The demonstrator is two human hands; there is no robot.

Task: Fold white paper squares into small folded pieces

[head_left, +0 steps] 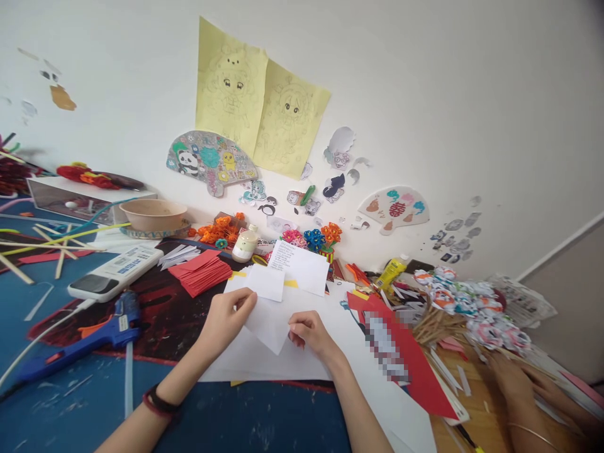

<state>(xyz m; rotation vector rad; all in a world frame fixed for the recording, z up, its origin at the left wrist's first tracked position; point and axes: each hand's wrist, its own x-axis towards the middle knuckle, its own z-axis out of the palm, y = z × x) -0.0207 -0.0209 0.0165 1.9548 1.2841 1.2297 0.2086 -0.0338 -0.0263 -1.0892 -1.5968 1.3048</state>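
both hands pinching a white paper over a crowded worktop

the paper [268, 327] could tear or take a crooked crease if the 2 hands pull unevenly, since each grips only an edge and the middle hangs unsupported. it is also white on white: it sits over a stack of loose sheets [264, 362], so a lower sheet could be pinched along with it or the stack could slide. a slip to the left would bring the wrist toward the glue gun [85, 340], whose nozzle points along the blue worktop [245, 421]; whether it is hot cannot be told.

the paper lies between the hands, touching both. the left hand [225, 318] is closed on its upper left edge, thumb and fingers pinching near the top. the right hand [309, 332] is closed on its right side, fingers curled over the lower corner. the paper's point hangs down between them, just above the sheets.

near the left hand lies a pile of red papers [201, 272], and behind it a small bottle [245, 242]. right of the right hand lies a red card [401, 358]. at the far right, another person's hand [512, 377] rests by a heap of paper flowers on sticks [467, 308], well apart from the paper.
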